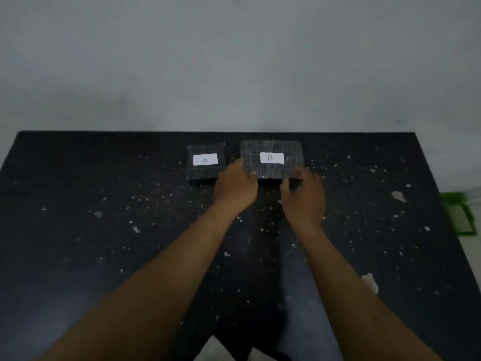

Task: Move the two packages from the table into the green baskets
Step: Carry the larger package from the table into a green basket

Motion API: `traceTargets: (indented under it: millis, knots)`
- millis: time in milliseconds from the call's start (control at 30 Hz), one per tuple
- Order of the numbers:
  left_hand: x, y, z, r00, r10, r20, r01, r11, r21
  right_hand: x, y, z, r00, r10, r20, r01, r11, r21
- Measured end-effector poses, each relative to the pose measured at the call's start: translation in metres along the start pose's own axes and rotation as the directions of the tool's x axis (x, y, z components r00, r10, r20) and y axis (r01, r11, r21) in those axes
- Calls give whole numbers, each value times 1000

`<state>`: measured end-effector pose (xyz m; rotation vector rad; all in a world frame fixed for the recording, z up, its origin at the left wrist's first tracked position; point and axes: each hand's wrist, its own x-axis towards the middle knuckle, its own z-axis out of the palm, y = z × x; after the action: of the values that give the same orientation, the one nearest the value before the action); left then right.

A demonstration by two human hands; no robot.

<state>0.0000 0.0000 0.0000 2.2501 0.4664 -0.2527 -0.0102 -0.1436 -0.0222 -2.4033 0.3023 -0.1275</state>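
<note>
1. Two dark wrapped packages lie side by side near the far edge of a black speckled table (104, 230), close to a grey wall (234, 61).
2. The smaller package (201, 171) carries a white label marked A; the larger package (272, 147), to its right, carries one marked B.
3. The left hand (235, 183) grips the near left corner of the larger package, fingers curled around its edge.
4. The right hand (304, 196) clasps the near right corner of the same package.
5. A green basket (459, 214) shows partly beyond the table's right edge, lower down.
</note>
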Motion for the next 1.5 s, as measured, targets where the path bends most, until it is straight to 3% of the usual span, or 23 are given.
traceTargets:
  millis: [100, 267, 633, 767, 1000, 1200, 1500]
  knots:
    - [15, 2, 13, 997, -72, -8, 72, 996, -58, 20, 8, 7, 991, 133, 24, -133, 990, 37]
    - [29, 2, 29, 973, -228, 14, 229, 968, -105, 53, 24, 16, 943, 282, 179, -303, 947, 104]
    - [33, 0, 42, 945, -324, -51, 298, 912, -283, 65, 36, 10, 927, 298, 229, -355, 893, 277]
    - [18, 6, 35, 942, -335, -30, 284, 840, -462, 46, 32, -2, 919, 319, 233, -389, 837, 384]
    - [-29, 11, 10, 968, -250, 40, 205, 683, -701, 7, 23, -35, 930, 312, 194, -366, 752, 548]
    - [-81, 14, -8, 980, -172, 105, 187, 580, -793, -31, 19, -76, 957, 256, 134, -281, 723, 631]
    - [-160, 10, -30, 986, -9, 165, 144, 539, -830, -118, 13, -131, 966, 260, -11, -173, 672, 720]
